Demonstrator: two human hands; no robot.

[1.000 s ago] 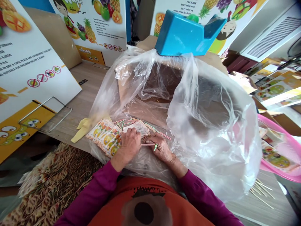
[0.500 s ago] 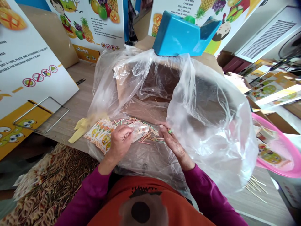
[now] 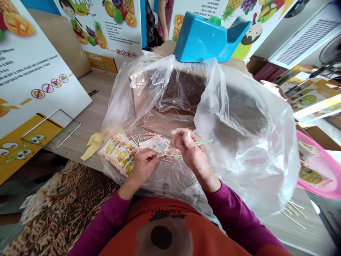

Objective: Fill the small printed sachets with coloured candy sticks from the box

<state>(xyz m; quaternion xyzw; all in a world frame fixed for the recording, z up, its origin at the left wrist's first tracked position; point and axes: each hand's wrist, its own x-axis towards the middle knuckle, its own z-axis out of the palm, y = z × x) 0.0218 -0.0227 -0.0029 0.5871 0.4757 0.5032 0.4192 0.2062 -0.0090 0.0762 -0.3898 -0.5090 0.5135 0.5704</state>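
My left hand [image 3: 145, 164] pinches the near edge of a small clear packet [image 3: 156, 144] with print on it. Raised just to its right, my right hand [image 3: 191, 151] has curled fingers around thin green candy sticks [image 3: 204, 141], whose ends poke out to the right. Loose pink, green and yellow candy sticks [image 3: 136, 138] lie around and behind the packet on the plastic sheet. Left of my left hand rest several fruit-printed wrappers [image 3: 117, 151]. How many sticks my right hand holds is partly hidden by its fingers.
Behind my hands, a carton lined with a clear plastic bag [image 3: 245, 135] opens towards me, with a blue tape dispenser [image 3: 202, 41] on top. A pink basket [image 3: 331, 177] stands right, printed cartons [image 3: 34, 64] left. Pale sticks [image 3: 294, 211] and yellow scraps [image 3: 92, 145] lie on the table.
My right hand has lifted and turned, its fingers now curled with the green sticks showing. My left hand has moved right and lower along the packet. A person's arm has appeared behind.
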